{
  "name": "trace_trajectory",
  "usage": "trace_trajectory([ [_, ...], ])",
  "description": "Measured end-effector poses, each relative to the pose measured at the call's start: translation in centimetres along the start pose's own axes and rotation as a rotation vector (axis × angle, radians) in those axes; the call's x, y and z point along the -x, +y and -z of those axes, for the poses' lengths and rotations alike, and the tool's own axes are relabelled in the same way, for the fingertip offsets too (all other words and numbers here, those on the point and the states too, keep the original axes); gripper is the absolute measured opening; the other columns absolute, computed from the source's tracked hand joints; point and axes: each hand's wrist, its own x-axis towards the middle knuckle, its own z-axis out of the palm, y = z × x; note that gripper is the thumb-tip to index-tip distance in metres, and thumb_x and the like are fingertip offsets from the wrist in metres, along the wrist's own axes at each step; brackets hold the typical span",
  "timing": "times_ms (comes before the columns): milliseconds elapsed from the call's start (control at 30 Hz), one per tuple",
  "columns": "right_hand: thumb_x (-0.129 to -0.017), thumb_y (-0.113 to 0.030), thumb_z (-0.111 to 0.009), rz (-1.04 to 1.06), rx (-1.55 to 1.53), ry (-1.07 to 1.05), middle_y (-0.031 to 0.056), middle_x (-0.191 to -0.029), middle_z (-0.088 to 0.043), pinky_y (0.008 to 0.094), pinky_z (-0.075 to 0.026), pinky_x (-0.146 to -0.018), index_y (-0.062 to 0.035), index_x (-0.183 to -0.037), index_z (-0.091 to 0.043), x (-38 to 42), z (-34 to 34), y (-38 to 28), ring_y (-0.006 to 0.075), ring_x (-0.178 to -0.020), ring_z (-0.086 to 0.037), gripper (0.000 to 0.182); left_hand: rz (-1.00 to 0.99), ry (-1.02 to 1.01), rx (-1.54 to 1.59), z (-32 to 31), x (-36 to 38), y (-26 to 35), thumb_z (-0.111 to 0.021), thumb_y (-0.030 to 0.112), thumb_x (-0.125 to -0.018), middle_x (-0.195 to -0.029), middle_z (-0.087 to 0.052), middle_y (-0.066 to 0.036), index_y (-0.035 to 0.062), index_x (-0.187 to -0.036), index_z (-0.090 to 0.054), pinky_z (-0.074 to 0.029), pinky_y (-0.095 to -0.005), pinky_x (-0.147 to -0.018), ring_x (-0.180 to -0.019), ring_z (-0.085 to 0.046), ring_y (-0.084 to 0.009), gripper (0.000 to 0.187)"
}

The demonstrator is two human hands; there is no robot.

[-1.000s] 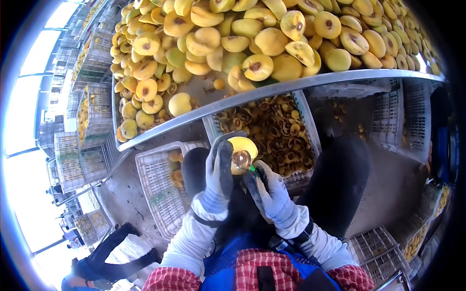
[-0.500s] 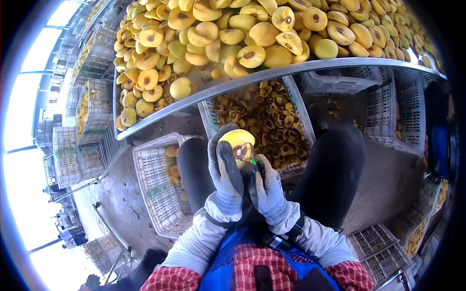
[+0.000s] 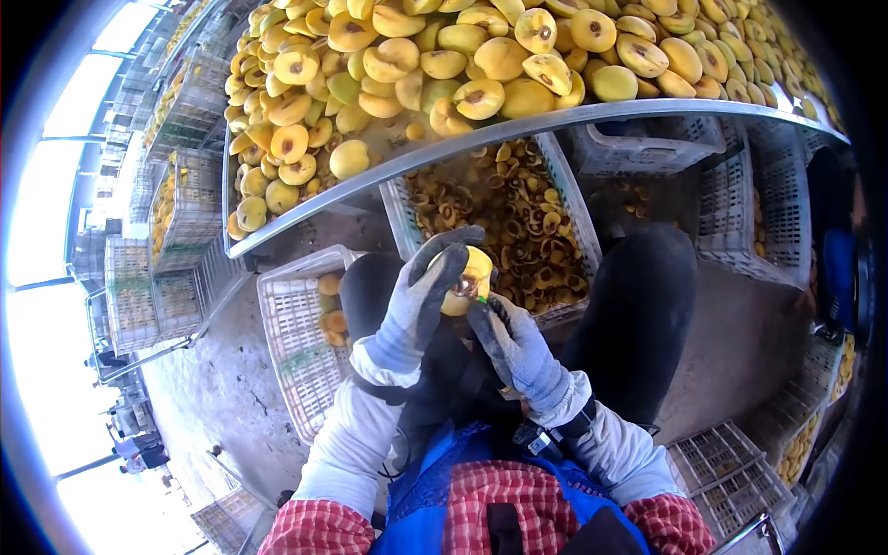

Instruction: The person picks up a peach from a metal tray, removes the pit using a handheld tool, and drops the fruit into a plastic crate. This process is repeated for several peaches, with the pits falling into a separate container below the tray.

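Observation:
My left hand (image 3: pixel 421 291), in a grey-white glove with dark fingers, is closed around a yellow peach half (image 3: pixel 474 277), thumb and fingers over its top and side. The cut face with its brown centre is turned toward my right hand. In a similar glove, my right hand (image 3: pixel 523 351) is closed on a small pitting tool (image 3: pixel 482 300). Only a bit of green shows at the peach's lower edge; the tool's shape is mostly hidden by the fingers. Both hands are above my lap, just in front of a crate (image 3: pixel 396 217) of brown peach scraps (image 3: pixel 518 231).
A metal-edged table (image 3: pixel 555 118) heaped with peach halves (image 3: pixel 499 60) stands ahead. Beside my left leg is a white crate (image 3: pixel 294 342) with a few peach halves. More crates (image 3: pixel 754 222) stand at the right, and stacked crates (image 3: pixel 129 291) at the left.
My left hand has turned, its fingers now reaching over the top of the peach half, whose cut face has tilted. My right hand has shifted slightly right and down.

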Motion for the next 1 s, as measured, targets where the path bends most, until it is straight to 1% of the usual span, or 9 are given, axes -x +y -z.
trace_trajectory([
  [233,-0.094,-0.054,-0.041,-0.647,-1.341,-0.606,-0.0004,-0.057,-0.044,0.0232,-0.031,-0.038,-0.0072,-0.091,-0.058,1.2,0.5,-0.1,0.0094,-0.043,-0.04,0.05,-0.411,0.002,-0.514,0.3,0.2,-1.1,-0.059,0.025,-0.091,-0.107,-0.063,-0.011,-0.0037,-0.115,-0.056,-0.045,-0.0267,-0.087,-0.097,-0.059,-0.0145,0.038],
  [400,-0.095,-0.056,-0.035,-0.609,-1.571,-0.691,-0.001,-0.057,-0.043,0.0238,-0.03,-0.036,-0.0083,-0.096,-0.056,1.3,-0.3,0.7,0.0089,-0.041,-0.038,0.052,0.036,0.1,0.692,0.3,1.0,-5.4,-0.046,0.042,-0.096,-0.092,-0.063,-0.009,-0.0021,-0.115,-0.054,-0.052,-0.0299,-0.077,-0.085,-0.061,-0.0171,0.049],
  [433,-0.096,-0.055,-0.035,-0.454,-1.596,-0.814,-0.0007,-0.057,-0.043,0.0244,-0.03,-0.036,-0.0094,-0.1,-0.055,0.4,0.2,1.2,0.0093,-0.041,-0.038,0.05,-0.246,0.22,0.133,0.0,2.2,-5.2,-0.046,0.039,-0.096,-0.093,-0.063,-0.009,-0.0017,-0.116,-0.054,-0.052,-0.0301,-0.077,-0.085,-0.06,-0.0168,0.046],
  [533,-0.096,-0.053,-0.036,-0.691,-1.49,-0.532,0.0001,-0.053,-0.042,0.0196,-0.029,-0.031,-0.0064,-0.088,-0.053,0.4,0.5,1.7,0.007,-0.035,-0.035,0.05,-0.302,0.392,0.398,6.1,4.4,-5.0,-0.051,0.026,-0.095,-0.099,-0.06,-0.009,-0.0031,-0.117,-0.053,-0.051,-0.0297,-0.082,-0.089,-0.059,-0.0175,0.036],
  [600,-0.096,-0.053,-0.036,-0.685,-1.356,-0.548,0.0,-0.053,-0.041,0.0197,-0.028,-0.032,-0.0068,-0.088,-0.054,0.4,0.6,1.6,0.0072,-0.036,-0.034,0.05,-0.506,0.787,-0.258,12.4,6.4,-3.0,-0.053,0.02,-0.093,-0.103,-0.059,-0.01,-0.004,-0.118,-0.052,-0.048,-0.0307,-0.087,-0.092,-0.059,-0.0187,0.034],
  [733,-0.096,-0.053,-0.036,-0.634,-1.08,-0.449,-0.0002,-0.053,-0.041,0.0205,-0.026,-0.032,-0.0071,-0.087,-0.055,-0.3,1.0,0.4,0.0073,-0.035,-0.033,0.051,0.217,0.811,-1.729,20.7,6.9,0.6,-0.066,0.031,-0.085,-0.11,-0.061,-0.02,0.0009,-0.121,-0.053,-0.048,-0.0364,-0.086,-0.099,-0.06,-0.032,0.049],
  [767,-0.097,-0.053,-0.036,-0.633,-1.028,-0.412,0.0,-0.053,-0.042,0.0207,-0.026,-0.031,-0.0072,-0.086,-0.055,-0.6,1.0,0.5,0.0077,-0.035,-0.034,0.051,-0.303,0.827,-1.565,20.9,4.9,0.8,-0.07,0.03,-0.082,-0.108,-0.061,-0.018,0.0025,-0.119,-0.055,-0.047,-0.0376,-0.086,-0.1,-0.06,-0.032,0.049],
  [867,-0.096,-0.052,-0.038,-0.587,-0.877,-0.287,-0.0002,-0.053,-0.043,0.02,-0.026,-0.031,-0.0068,-0.084,-0.055,-1.4,0.5,1.7,0.0077,-0.035,-0.034,0.05,-0.383,0.74,-1.483,12.7,-4.0,7.0,-0.067,0.038,-0.082,-0.098,-0.063,-0.017,0.0016,-0.112,-0.057,-0.048,-0.0396,-0.079,-0.09,-0.062,-0.0305,0.048],
  [1000,-0.098,-0.05,-0.036,-0.616,-0.751,-0.193,0.0018,-0.049,-0.046,0.0218,-0.029,-0.031,-0.0026,-0.086,-0.053,-2.5,1.3,0.5,0.0105,-0.032,-0.037,0.051,0.215,0.505,-1.901,14.5,-15.7,8.4,-0.062,0.064,-0.073,-0.106,-0.063,-0.023,0.0034,-0.116,-0.053,-0.048,-0.044,-0.081,-0.096,-0.062,-0.0369,0.075],
])
